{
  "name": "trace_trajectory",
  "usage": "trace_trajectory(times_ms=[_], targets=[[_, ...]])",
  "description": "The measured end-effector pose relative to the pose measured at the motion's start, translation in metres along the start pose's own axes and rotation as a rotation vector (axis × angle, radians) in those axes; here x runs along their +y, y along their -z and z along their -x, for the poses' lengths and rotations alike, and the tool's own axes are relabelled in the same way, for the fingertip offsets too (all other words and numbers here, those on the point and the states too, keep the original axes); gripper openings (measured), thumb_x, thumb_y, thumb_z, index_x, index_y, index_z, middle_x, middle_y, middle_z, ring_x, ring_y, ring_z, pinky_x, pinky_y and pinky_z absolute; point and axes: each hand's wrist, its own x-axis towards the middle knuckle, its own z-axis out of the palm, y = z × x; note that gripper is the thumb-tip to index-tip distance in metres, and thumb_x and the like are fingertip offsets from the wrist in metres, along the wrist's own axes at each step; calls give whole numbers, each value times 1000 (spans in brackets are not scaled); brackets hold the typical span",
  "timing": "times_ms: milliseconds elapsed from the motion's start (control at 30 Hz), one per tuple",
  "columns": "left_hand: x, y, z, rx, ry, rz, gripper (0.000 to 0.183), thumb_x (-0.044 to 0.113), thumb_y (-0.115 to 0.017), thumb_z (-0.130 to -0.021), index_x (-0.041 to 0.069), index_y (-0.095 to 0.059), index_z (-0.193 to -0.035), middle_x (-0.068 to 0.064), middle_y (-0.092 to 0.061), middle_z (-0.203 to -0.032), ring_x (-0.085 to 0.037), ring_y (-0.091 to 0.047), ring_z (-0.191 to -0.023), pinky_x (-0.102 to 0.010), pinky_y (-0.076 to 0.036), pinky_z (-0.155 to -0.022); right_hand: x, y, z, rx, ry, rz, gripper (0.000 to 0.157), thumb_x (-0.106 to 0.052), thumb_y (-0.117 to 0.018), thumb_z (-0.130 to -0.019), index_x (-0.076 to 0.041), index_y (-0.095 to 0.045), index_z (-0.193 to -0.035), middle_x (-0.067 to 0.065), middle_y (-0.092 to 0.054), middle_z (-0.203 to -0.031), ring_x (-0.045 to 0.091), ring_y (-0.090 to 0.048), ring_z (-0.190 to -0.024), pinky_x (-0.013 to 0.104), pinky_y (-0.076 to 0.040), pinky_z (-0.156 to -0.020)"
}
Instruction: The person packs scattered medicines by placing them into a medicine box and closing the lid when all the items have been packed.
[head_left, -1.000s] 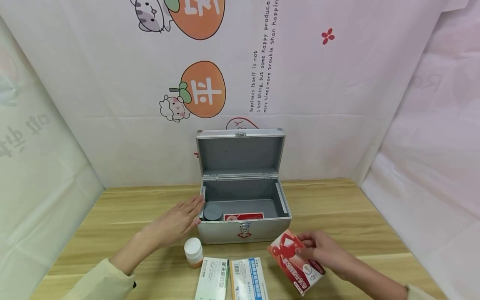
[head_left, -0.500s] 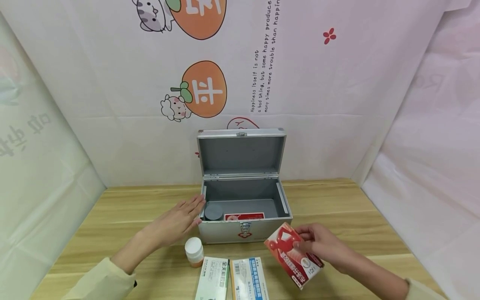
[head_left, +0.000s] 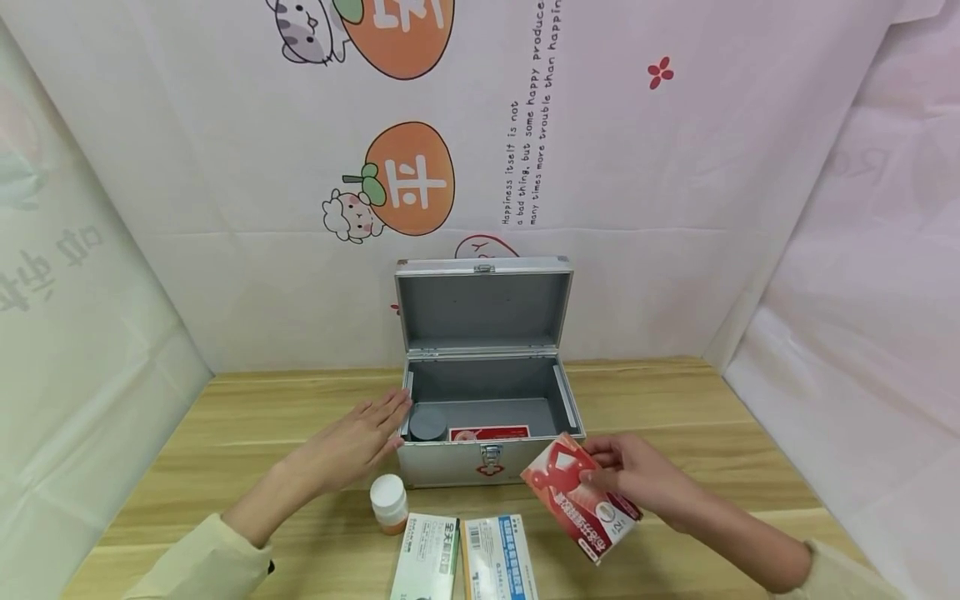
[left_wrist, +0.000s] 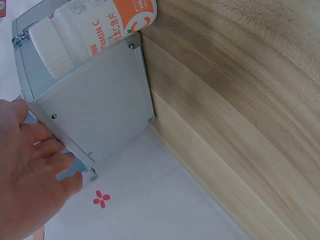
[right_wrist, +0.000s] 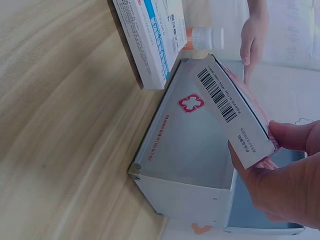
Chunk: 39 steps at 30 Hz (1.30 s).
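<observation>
My right hand (head_left: pixel 647 482) pinches a red and white medicine box (head_left: pixel 577 504), tilted, just in front of the case's right front corner. The right wrist view shows its barcode side (right_wrist: pixel 227 107), with thumb and fingers on opposite faces. A silver first-aid case (head_left: pixel 446 463) stands with its lid raised. My left hand (head_left: pixel 347 448) rests its fairly straight fingers on the case's left rim, as the left wrist view also shows. Inside the case are a round grey-topped container (head_left: pixel 428 424) and a flat red box (head_left: pixel 489 433).
In front of the case stands a white-capped vitamin C bottle (head_left: pixel 388 503). A green and white box (head_left: pixel 426 557) and a blue and white box (head_left: pixel 498 557) lie side by side near the front. A printed cloth (head_left: pixel 615 275) hangs behind the wooden table (head_left: pixel 652 400).
My right hand has carried the red and white medicine box slightly up and left in the view, closer to the case. The left hand stays on the rim.
</observation>
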Motion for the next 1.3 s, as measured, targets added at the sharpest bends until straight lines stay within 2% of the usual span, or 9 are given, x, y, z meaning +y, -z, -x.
trace_trajectory(times_ms=[167,400,733,1033,1300], targets=[[0,0,0,-2,3,-1,59,36,-39,-108,0,-33,-154,-18,-26,-164,-34,-25,-152,-55,-30,-120,-7,-1,-3,22,-12,33,50,-8,-64,-93,19,-49,-133,13,-70,-104,18,-64,-84,32,-60,-70],[0,0,0,-8,7,4,59,37,-38,-108,1,-31,-155,-17,-25,-164,-34,-24,-153,-55,-29,-121,-15,-1,-6,24,37,72,44,-8,-65,-93,16,-55,-128,12,-70,-101,19,-63,-81,32,-60,-69],[0,0,0,-9,5,4,59,37,-39,-108,1,-32,-155,-17,-25,-164,-35,-26,-152,-56,-30,-120,-30,0,-12,45,24,85,39,-7,-65,-92,13,-57,-125,13,-69,-101,19,-63,-81,33,-60,-71],[0,0,0,-17,8,5,59,37,-38,-108,1,-31,-155,-17,-24,-164,-34,-23,-153,-55,-29,-121,-38,5,-18,95,-4,121,43,-7,-67,-90,11,-57,-127,12,-68,-104,19,-62,-83,34,-61,-72],[0,0,-1,-12,5,3,59,37,-38,-108,0,-32,-154,-17,-25,-164,-34,-23,-153,-55,-29,-121,-41,7,-24,98,4,152,42,-7,-68,-89,11,-59,-126,12,-69,-102,19,-63,-81,34,-61,-71]])
